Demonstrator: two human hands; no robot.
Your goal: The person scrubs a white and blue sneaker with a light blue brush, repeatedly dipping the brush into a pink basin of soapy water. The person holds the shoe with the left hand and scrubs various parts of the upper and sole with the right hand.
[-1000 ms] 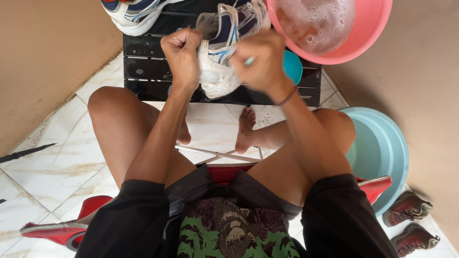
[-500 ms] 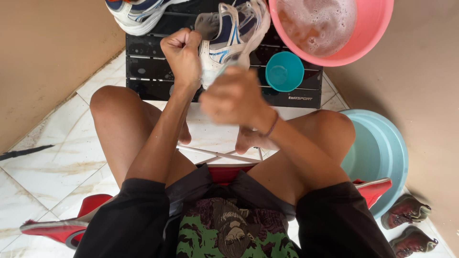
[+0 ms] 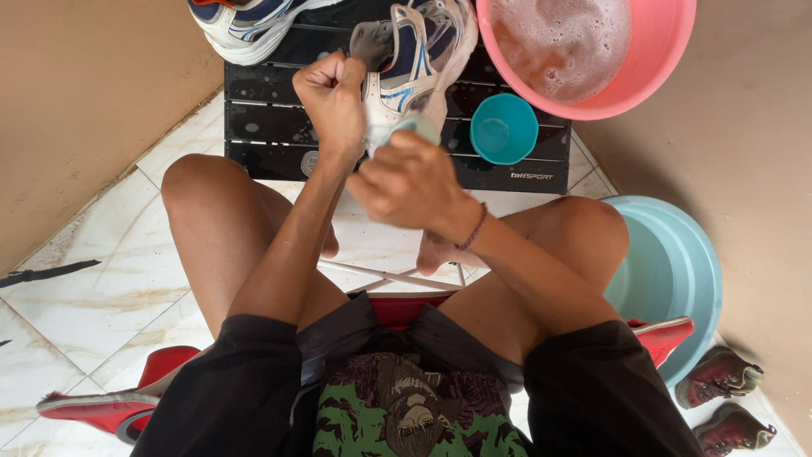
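A white and blue sneaker (image 3: 406, 72) is gripped at its heel by the left hand (image 3: 331, 97), fingers curled tight into a fist, and it is kept tilted on the black slatted worktop (image 3: 271, 127) at twelve o'clock. The right hand (image 3: 410, 179) is closed around a pale green handle (image 3: 412, 127), most likely a brush, pressed against the shoe's side; the bristles are hidden behind the knuckles. Washing is judged to be well under way: suds are seen in the pink basin (image 3: 592, 59) at one o'clock, and the worktop is beaded with water. The shoe's mesh looks soaked and its laces hang loose. A second sneaker (image 3: 245, 25) is lying at eleven o'clock; whether it has been scrubbed cannot be told. A small round teal cup (image 3: 503, 129) is standing empty just beside the basin. A smooth light-blue basin (image 3: 677, 271) is parked at three o'clock on the glossy marbled tile floor (image 3: 101, 279), and a pair of brown boots (image 3: 719, 398) is left at four o'clock, apparently dry and untouched.
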